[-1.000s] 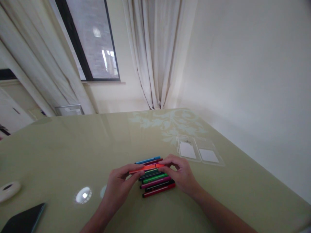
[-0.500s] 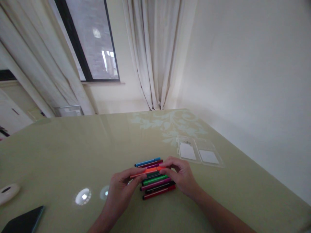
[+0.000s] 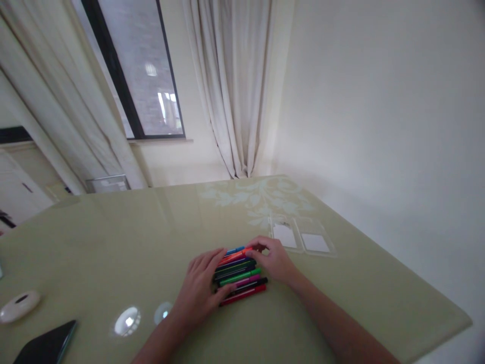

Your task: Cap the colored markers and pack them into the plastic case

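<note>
Several felt-tip markers lie side by side on the table, among them a green marker, a red marker and a blue marker. My left hand spans the left ends of this row, fingers at its far side and thumb across the near markers. An orange marker lies at the far part of the row, beside the blue one. My right hand pinches its right end between thumb and fingers. My left fingers cover the orange marker's other end.
Beyond my right hand lies an opened clear plastic case with white cards inside. A black flat device and a white oval object are at the left. The greenish table meets a wall on the right.
The orange marker, held in both hands above the others, is now down in the row. My left hand has left its pinch and spread over the markers' left ends. The view has shifted slightly.
</note>
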Demonstrator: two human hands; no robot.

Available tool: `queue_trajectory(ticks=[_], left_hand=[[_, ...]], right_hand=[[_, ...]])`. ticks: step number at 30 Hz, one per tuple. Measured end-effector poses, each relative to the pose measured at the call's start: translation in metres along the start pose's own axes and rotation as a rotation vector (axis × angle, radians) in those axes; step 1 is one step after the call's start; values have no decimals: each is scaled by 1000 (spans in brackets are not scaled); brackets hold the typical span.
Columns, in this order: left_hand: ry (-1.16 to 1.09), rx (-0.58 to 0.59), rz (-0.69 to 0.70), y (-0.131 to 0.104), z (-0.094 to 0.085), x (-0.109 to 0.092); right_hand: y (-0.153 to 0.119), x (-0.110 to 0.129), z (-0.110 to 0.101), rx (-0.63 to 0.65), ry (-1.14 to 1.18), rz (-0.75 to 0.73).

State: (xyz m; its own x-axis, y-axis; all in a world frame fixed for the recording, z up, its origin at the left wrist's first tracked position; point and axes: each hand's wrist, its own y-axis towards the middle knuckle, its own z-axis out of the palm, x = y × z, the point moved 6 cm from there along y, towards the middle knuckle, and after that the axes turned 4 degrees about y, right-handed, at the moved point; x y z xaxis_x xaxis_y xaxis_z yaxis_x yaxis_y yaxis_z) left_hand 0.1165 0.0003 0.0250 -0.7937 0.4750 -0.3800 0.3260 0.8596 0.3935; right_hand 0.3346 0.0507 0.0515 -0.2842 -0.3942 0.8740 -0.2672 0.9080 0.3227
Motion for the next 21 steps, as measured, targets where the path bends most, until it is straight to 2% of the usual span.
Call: queue_trajectory(ticks=[3,6,9,13,17,21], left_hand=[[110,98,74,0,16,-12],[178,209,66,6,29,-19],[200,288,19,18,32,-26],[160,335,14,35,31,-37],[158,321,23,48,31,-39],[231,295,-4,59,31,-24]], right_hand=[[2,-4,2,29,-32,-30],[4,-7,4,60,-105,-73],[5,-10,7,98,-187,-100],[5,-10,11,134,-230,-139],[9,-10,-2,-9,-257,-153],[14,-18,-26,-191,-268,-130]])
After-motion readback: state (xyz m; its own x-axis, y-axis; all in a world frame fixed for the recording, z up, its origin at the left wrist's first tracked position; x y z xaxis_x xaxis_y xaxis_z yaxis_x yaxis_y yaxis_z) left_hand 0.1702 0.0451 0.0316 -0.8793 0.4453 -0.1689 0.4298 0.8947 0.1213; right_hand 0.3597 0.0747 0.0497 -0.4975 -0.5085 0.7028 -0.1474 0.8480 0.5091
